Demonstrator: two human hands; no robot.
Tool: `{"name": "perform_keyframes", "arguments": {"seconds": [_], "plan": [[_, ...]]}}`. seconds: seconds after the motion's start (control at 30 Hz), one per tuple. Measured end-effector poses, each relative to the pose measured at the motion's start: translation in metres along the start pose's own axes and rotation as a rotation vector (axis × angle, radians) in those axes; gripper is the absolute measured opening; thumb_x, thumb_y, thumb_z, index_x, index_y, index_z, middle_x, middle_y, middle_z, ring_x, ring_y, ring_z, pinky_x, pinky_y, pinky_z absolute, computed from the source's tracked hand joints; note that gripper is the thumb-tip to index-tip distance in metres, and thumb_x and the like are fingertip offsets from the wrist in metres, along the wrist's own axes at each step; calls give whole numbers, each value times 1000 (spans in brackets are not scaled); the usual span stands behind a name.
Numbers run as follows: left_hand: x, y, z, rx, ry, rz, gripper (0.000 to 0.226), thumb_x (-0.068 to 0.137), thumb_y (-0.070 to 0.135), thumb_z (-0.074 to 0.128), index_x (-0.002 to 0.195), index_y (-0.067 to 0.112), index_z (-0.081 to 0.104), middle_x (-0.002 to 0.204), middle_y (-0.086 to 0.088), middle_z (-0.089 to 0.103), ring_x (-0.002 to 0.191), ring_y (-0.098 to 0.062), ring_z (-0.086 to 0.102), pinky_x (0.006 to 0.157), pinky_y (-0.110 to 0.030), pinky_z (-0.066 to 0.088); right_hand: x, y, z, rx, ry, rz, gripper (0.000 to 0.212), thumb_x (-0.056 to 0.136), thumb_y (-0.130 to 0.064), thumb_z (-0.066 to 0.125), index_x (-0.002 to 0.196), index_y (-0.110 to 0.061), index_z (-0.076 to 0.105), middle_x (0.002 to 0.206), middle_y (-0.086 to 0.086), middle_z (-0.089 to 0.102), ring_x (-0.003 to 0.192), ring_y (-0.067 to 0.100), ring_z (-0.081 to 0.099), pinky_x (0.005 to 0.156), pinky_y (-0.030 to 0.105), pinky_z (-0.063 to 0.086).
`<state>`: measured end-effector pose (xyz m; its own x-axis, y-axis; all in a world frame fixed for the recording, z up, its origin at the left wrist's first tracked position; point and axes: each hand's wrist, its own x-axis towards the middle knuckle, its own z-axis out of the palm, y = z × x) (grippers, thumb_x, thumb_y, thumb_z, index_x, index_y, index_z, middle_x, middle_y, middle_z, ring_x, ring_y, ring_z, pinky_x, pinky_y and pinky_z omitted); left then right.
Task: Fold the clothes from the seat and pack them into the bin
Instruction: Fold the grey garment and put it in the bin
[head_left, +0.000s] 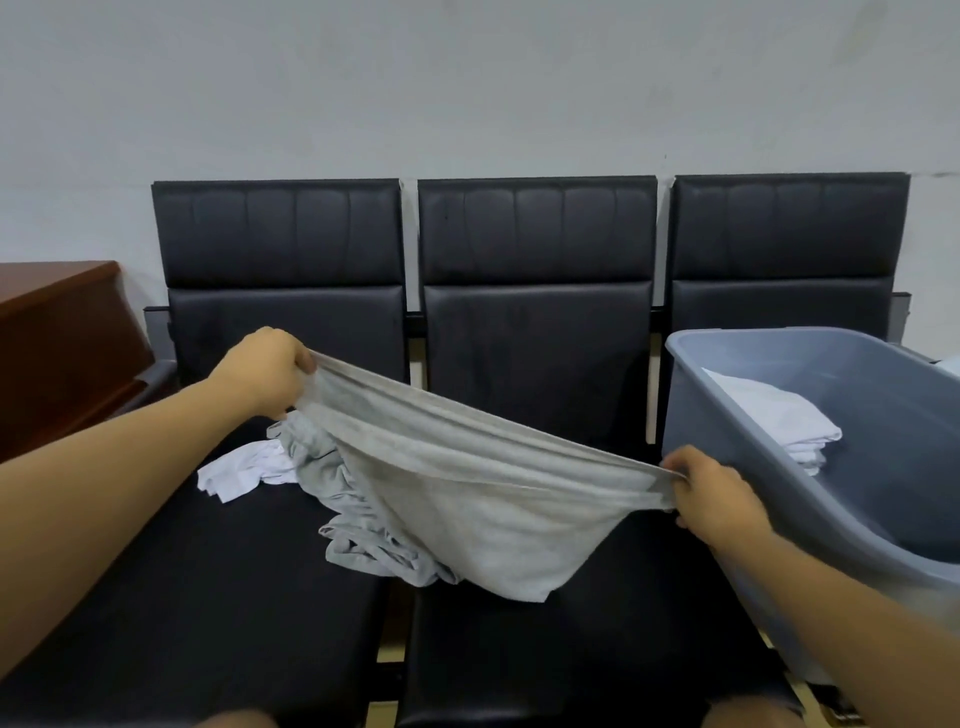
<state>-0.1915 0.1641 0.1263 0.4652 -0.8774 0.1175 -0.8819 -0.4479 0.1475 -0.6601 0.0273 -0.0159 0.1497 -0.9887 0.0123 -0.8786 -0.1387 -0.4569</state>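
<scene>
Grey cloth (467, 483) hangs stretched between our two hands, its top edge running as the long axis from upper left, away from the bin (831, 467), down to lower right just beside the bin's near wall. Our left hand (265, 371) grips one end with curled fingers, well apart from the bin; our right hand (711, 499) pinches the other end, almost touching the bin's rim, so it is the nearer one for packing. The cloth sags in the middle and its lower part rests crumpled on the black seat (208, 597). A white garment (239, 470) lies on the seat beyond the cloth from the bin. Folded white clothes (769, 410) already sit inside the bin. We judge the folding of this piece just begun.
</scene>
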Motion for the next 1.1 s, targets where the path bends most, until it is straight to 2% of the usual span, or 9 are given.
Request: {"name": "perform_keyframes", "arguments": {"seconds": [0.2, 0.37, 0.43, 0.57, 0.63, 0.73, 0.8, 0.9, 1.1], "plan": [[-1, -17, 27, 258, -556, 131, 70, 83, -7, 41, 137, 33, 59, 138, -5, 50, 87, -32, 71, 47, -22, 54, -2, -28, -63, -293, -491, -248, 28, 84, 6, 39, 75, -18, 50, 60, 0, 64, 57, 22, 72, 47, 21, 46], [8, -37, 30, 289, -703, 109, 85, 78, -5, 37, 144, 48, 47, 129, -16, 55, 62, -20, 67, 54, -23, 57, 21, -31, -109, -423, -625, -241, 44, 89, 4, 47, 94, -31, 73, 108, -11, 64, 56, 15, 73, 78, 19, 51], [12, -36, 28, 226, -707, 84, 88, 81, -6, 37, 149, 49, 37, 110, -17, 62, 59, -20, 65, 59, -28, 60, 33, -36, -120, -406, -596, -180, 44, 87, 5, 46, 104, -29, 67, 109, -6, 64, 54, 14, 72, 67, 18, 47], [28, -18, 28, 58, -600, 31, 84, 89, -9, 38, 157, 38, 23, 99, -8, 51, 64, -17, 68, 50, -27, 55, 56, -53, -131, -406, -540, 6, 45, 89, 4, 44, 111, -29, 64, 55, 1, 69, 42, 8, 58, 44, 19, 33], [41, -5, 26, -20, -498, 16, 76, 91, -9, 40, 156, 31, 28, 96, -10, 56, 65, -20, 69, 46, -27, 54, 70, -64, -134, -409, -445, 38, 44, 90, 5, 44, 116, -25, 62, 48, -2, 66, 42, 11, 57, 43, 22, 35], [68, 17, 13, -150, -319, -17, 59, 93, -8, 47, 144, 21, 35, 99, -22, 60, 72, -34, 73, 48, -40, 59, 99, -83, -149, -315, -155, 16, 37, 84, 7, 63, 119, -4, 67, 83, 16, 76, 62, 28, 69, 62, 34, 56], [86, 33, -9, -187, -170, -9, 59, 89, -8, 58, 139, 12, 34, 106, -26, 62, 83, -41, 71, 62, -54, 62, 111, -100, -170, -291, 43, 10, 48, 70, 2, 83, 116, 2, 68, 96, 22, 74, 83, 35, 71, 79, 42, 59], [103, 52, -55, -136, 4, 34, 85, 80, -5, 72, 149, 11, 25, 121, -24, 58, 97, -42, 66, 78, -54, 61, 108, -129, -209, -227, 232, -16, 65, 63, 1, 89, 121, 1, 62, 109, 26, 67, 98, 43, 66, 84, 48, 56], [104, 62, -121, -21, 176, 92, 87, 79, -7, 73, 152, 5, 27, 129, -26, 55, 104, -45, 61, 82, -53, 58, 99, -149, -272, -173, 435, -82, 82, 58, 1, 93, 130, -1, 55, 122, 28, 62, 110, 49, 60, 89, 55, 54]]}}
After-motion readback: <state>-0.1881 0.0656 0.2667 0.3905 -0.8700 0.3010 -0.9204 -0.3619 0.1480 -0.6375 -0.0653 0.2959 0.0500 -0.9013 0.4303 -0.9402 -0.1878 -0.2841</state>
